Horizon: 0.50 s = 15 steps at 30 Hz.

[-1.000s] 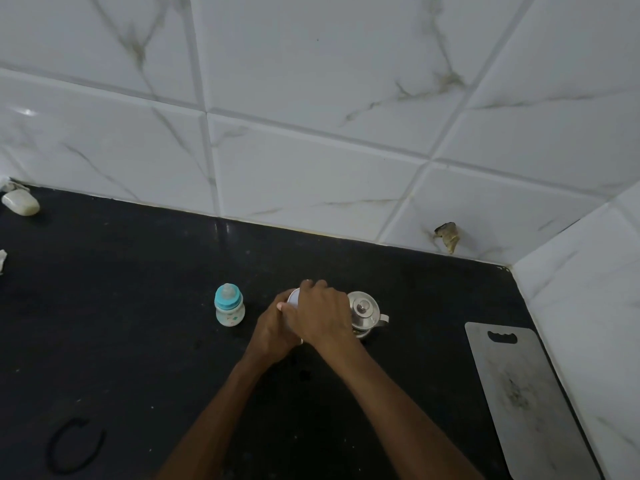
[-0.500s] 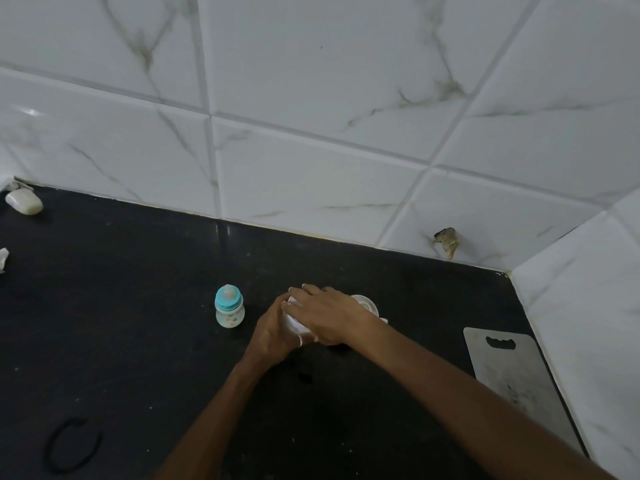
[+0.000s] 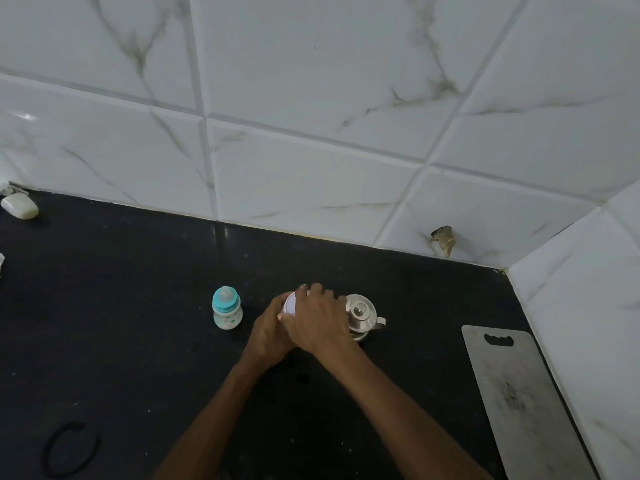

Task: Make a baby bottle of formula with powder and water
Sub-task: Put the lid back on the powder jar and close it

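A small baby bottle (image 3: 226,308) with a teal collar and clear teat stands upright on the black counter (image 3: 121,306). To its right is a white container (image 3: 290,302), mostly hidden by both hands. My left hand (image 3: 268,332) grips its side from the left. My right hand (image 3: 317,318) lies over its top with fingers curled round the lid. Just right of the hands stands a small steel pot (image 3: 362,311) with a knobbed lid and a spout.
A steel cutting board (image 3: 519,403) lies along the right wall. A white bar of soap (image 3: 20,206) sits at the far left by the tiled wall. A black loop (image 3: 69,448) lies near the front left. A dry scrap (image 3: 443,239) clings to the back wall.
My right hand has turned on top of the white container, twisting back from a flatter reach. The steel pot's lid, covered half a second ago, shows again.
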Motion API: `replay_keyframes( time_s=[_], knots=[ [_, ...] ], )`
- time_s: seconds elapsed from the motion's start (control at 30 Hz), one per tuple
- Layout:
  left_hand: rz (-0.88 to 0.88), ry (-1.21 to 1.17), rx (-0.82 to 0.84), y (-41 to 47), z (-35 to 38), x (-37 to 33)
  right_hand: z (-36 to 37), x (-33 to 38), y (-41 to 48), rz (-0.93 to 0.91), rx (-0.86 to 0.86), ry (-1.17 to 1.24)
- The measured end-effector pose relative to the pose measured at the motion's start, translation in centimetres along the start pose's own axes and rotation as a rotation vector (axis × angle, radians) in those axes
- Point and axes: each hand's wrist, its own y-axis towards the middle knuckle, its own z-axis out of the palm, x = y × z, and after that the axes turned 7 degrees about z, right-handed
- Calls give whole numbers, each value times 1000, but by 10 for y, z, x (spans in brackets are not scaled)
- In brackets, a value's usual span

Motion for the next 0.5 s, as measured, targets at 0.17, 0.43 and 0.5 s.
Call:
replay_keyframes(
  time_s=[0.17,0.43,0.5],
  knots=[
    [17,-36,-62,-5,-1,5,-11,-20,4,-320,132,54],
    [-19,96,39,8,5,10,-22,-47,25,-694,166,-270],
    [-22,134,100,10,7,15,-23,-47,26,-676,189,-241]
  ],
)
